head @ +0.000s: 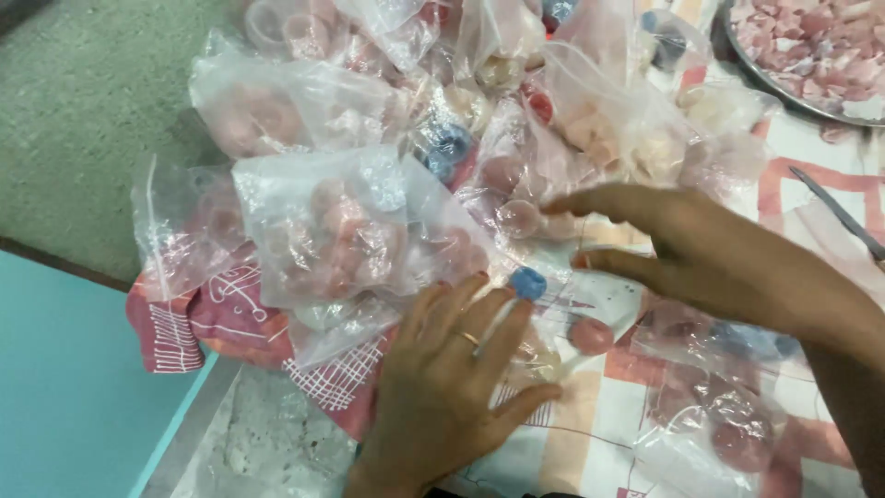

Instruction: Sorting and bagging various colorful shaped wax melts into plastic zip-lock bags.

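A clear bag (544, 355) of pink pieces is lying on the patterned cloth (590, 443), under the left hand (452, 378), whose fingers are spreading flat. The right hand (719, 258) is hovering with loose, empty fingers beside a blue cap (528, 282). More filled bags (323, 231) are piling behind, near a metal bowl (784, 92).

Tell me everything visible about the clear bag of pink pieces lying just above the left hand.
The bag of pink pieces is thin, clear, crinkled plastic, filled with rounded pale pink lumps, their kind unclear through the film. It lies roughly flat on a red-and-white patterned cloth, overlapping similar bags behind and to its left. Its lower edge sits just above the fingertips of the left hand; whether they touch cannot be told. A small blue round piece lies to its lower right.
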